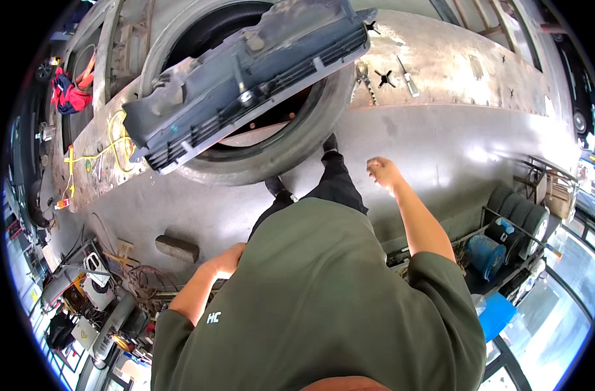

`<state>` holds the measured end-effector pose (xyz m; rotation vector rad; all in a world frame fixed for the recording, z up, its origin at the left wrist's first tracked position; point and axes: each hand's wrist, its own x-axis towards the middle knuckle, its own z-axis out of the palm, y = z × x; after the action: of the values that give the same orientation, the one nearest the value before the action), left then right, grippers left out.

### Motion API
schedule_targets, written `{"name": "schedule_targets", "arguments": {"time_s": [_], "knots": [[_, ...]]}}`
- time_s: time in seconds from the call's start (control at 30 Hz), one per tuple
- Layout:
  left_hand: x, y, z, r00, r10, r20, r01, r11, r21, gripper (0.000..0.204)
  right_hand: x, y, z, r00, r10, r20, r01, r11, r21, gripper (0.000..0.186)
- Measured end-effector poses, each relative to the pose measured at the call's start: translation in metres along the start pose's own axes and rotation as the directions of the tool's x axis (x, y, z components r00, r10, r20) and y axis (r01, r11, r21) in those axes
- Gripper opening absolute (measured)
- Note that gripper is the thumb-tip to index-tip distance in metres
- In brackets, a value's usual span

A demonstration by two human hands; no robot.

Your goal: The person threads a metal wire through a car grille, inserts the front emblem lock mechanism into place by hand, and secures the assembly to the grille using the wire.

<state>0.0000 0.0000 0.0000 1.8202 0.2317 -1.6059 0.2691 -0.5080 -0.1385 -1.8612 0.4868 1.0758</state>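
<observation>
Matt, dusty plastic panel (pixel 265 72) at eleven o'clock, dull rubber tire (pixel 245 168) beneath, scuffed, patchily glossy surface (pixel 434 58) at one, smooth, sheeny floor (pixel 414 127) at two, soft cloth shirt (pixel 310 293) at six

Vehicle repair workshop, fairly clear. Evidence: scuffed metal-topped worktable (pixel 460 65) with a big tire (pixel 265 164) on it and a dark grey molded plastic panel (pixel 271 72), looks like car trim, lying across that. Screwdriver (pixel 409 81) loose on the same top, yellow cord (pixel 118 140) near the other end. Dark car (pixel 576 91) at the right rim, one wheel visible. More tires (pixel 522 212) lined up on a low rack on the right, blue drum (pixel 485 255) beside them. Lower left: jumbled shop equipment (pixel 95 306), details too small to ID. Smooth grey floor (pixel 427 156), large window panes (pixel 558 306) lower right.
</observation>
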Motion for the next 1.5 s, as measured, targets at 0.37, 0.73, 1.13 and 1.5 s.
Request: {"name": "schedule_targets", "arguments": {"time_s": [0.37, 0.73, 1.13, 1.5], "knots": [[0.036, 0.141, 0.061, 0.982, -0.182, -0.059, 0.112, 0.797, -0.594, 0.073, 0.235, 0.002, -0.141, 0.840, 0.029, -0.542, -0.057, 0.998, -0.034, 0.027], [0.030, 0.216, 0.030, 0.992, -0.091, -0.086, 0.007, 0.726, -0.688, 0.071, 0.241, 0.034, -0.154, 0.917, 0.240, -0.320, -0.120, 0.929, 0.351, 0.041], [0.022, 0.233, 0.057, 0.957, -0.235, -0.168, 0.034, 0.671, -0.741, 0.064, 0.187, 0.012, -0.167, 0.971, 0.211, 0.116, -0.215, 0.976, 0.021, 0.015], [0.054, 0.227, 0.105, 0.730, -0.241, -0.639, -0.279, 0.749, -0.601, 0.082, 0.186, -0.087, -0.134, 0.940, 0.115, 0.320, -0.027, 0.964, -0.265, 0.020]]}}
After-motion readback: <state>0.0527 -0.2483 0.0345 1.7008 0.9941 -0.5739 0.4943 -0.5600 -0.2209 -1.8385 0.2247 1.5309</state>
